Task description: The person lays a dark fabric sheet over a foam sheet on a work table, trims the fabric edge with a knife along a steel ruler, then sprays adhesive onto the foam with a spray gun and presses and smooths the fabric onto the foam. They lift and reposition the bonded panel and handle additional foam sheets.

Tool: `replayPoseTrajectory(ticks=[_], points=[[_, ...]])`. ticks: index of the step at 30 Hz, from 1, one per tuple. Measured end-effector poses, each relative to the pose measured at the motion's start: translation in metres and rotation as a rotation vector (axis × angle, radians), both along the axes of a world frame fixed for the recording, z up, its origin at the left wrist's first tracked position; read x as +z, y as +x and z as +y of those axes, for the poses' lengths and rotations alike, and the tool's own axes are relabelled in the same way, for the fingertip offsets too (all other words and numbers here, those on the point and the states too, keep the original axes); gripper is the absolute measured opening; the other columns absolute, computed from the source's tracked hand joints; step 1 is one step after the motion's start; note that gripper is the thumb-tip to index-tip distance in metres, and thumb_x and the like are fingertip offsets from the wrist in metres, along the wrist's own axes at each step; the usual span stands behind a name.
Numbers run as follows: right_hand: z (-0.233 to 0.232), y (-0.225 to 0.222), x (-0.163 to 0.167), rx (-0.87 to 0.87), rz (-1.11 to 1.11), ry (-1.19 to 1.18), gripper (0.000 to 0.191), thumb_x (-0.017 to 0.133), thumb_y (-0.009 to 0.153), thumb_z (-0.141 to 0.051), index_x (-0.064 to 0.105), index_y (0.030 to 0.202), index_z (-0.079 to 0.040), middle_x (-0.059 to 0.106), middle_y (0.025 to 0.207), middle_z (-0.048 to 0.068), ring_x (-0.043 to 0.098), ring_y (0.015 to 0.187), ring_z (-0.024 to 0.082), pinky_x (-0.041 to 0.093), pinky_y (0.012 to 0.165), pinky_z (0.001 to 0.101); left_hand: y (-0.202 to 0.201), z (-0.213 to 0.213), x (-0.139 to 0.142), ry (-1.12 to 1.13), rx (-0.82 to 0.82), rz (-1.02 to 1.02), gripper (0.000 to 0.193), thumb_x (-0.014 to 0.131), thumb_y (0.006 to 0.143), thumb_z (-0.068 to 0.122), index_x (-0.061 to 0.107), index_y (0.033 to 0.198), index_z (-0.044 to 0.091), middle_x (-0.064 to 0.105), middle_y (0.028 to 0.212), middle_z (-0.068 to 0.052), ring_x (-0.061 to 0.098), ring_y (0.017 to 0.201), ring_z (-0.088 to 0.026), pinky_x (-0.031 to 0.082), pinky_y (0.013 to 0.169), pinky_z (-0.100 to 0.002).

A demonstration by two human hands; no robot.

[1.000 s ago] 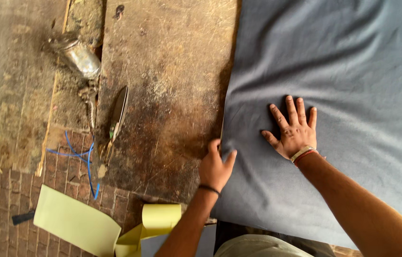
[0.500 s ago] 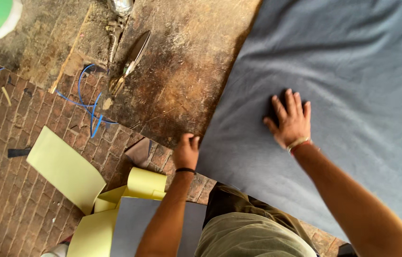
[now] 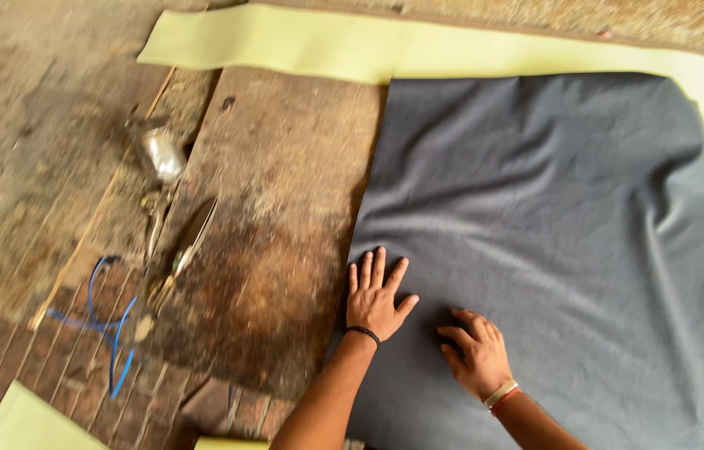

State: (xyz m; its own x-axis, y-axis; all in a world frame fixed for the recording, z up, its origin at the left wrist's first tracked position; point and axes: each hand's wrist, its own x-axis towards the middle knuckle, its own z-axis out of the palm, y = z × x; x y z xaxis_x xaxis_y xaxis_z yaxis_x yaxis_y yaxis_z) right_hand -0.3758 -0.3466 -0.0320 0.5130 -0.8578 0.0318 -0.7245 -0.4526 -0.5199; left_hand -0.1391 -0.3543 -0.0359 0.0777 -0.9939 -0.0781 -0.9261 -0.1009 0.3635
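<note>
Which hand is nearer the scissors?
Left. The left hand lies flat near the grey fabric's left edge, closer to the scissors; the right hand rests farther in.

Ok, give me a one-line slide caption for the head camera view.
Left hand and right hand press flat on grey fabric spread over a worn floor, scissors nearby.

Matt grey cloth [image 3: 552,250], smooth pale-yellow sheet [image 3: 302,46], rough stained floor [image 3: 277,250], shiny metal scissors [image 3: 185,246]
</note>
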Motion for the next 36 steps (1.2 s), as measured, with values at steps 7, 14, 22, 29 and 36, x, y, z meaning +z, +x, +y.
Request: replayPoseTrajectory(ticks=[7, 14, 22, 29, 36], points=[[-0.148, 0.040, 0.005, -0.120, -0.149, -0.182, 0.030, 0.078, 0.079, -0.013, 0.071, 0.108, -0.016, 0.065, 0.126, 0.008, 0.062, 0.109, 0.032, 0.051, 0.094, 0.0439, 0.031, -0.106, 0.000, -0.010, -0.075, -0.013, 0.083, 0.058, 0.090, 0.063, 0.032, 0.159, 0.026, 0.018, 0.168, -0.019, 0.014, 0.153, -0.038, 0.008, 0.123, -0.054], [-0.365, 0.131, 0.002, -0.084, 0.050, -0.301, 0.077, 0.080, 0.073, -0.020, 0.052, 0.143, -0.004, 0.052, 0.148, 0.019, 0.047, 0.137, 0.037, 0.040, 0.112, 0.0469, 0.054, -0.153, -0.002, -0.057, -0.153, 0.070, 0.084, 0.063, 0.089, 0.058, 0.037, 0.159, 0.019, 0.022, 0.167, -0.022, 0.020, 0.154, -0.040, 0.011, 0.124, -0.055], [-0.455, 0.180, 0.008, -0.113, 0.437, -0.224, 0.025, 0.065, 0.094, -0.030, 0.077, 0.114, -0.022, 0.074, 0.117, 0.004, 0.068, 0.114, 0.025, 0.034, 0.125, 0.0482, 0.070, -0.189, -0.024, -0.105, -0.235, 0.068, 0.087, 0.060, 0.089, 0.061, 0.035, 0.160, 0.017, 0.022, 0.168, -0.022, 0.019, 0.155, -0.040, 0.011, 0.124, -0.056], [-0.346, 0.109, 0.031, 0.214, 0.044, -0.241, 0.016, 0.073, 0.076, -0.026, 0.077, 0.088, -0.016, 0.074, 0.105, 0.000, 0.072, 0.090, 0.022, 0.058, 0.082, 0.0361, 0.074, -0.217, -0.026, -0.111, -0.293, 0.011, 0.086, 0.052, 0.093, 0.065, 0.033, 0.160, 0.015, 0.028, 0.164, -0.022, 0.022, 0.152, -0.041, 0.008, 0.124, -0.057], [-0.385, 0.117, 0.005, 0.058, 0.169, -0.410, 0.055, 0.080, 0.075, -0.041, 0.072, 0.117, -0.007, 0.071, 0.118, 0.016, 0.067, 0.106, 0.037, 0.054, 0.091, 0.0468, 0.072, -0.250, -0.029, -0.037, -0.307, -0.080, 0.087, 0.050, 0.092, 0.068, 0.034, 0.157, 0.013, 0.037, 0.160, -0.021, 0.036, 0.146, -0.040, 0.015, 0.126, -0.056]])
